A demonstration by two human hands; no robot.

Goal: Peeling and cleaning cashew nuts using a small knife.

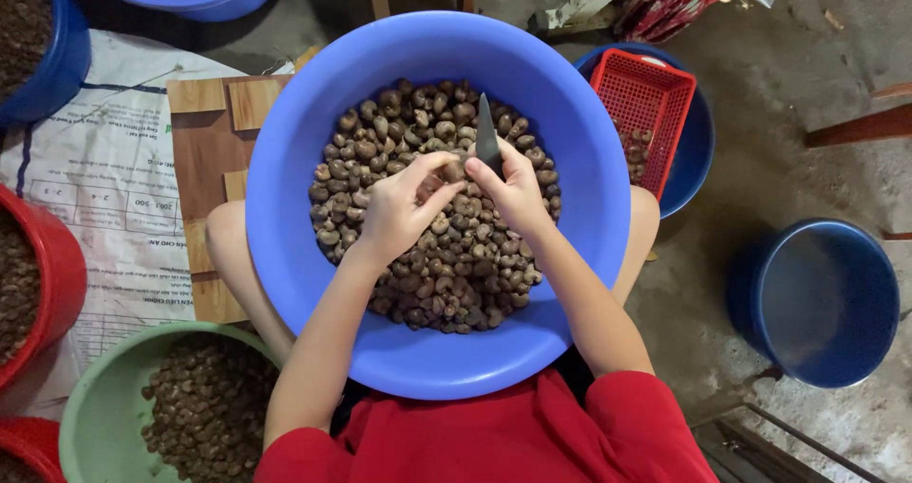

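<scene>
A big blue plastic basin (313, 141) rests on my lap, filled with a heap of brown nuts (446, 274). Over the heap my left hand (399, 208) pinches a single brown nut (454, 171) between thumb and fingers. My right hand (518, 190) grips a small knife (487, 139) whose dark blade points up and away, its edge right against that nut. Both hands meet in the middle of the basin.
A green basin of nuts (104, 397) sits at lower left, a red basin (52, 274) at far left, blue basins (209, 3) at top left. To the right stand a red mesh basket (644, 98) inside a blue basin and an empty blue bucket (822, 303). Wooden boards (204, 160) and printed sacking (104, 189) cover the floor.
</scene>
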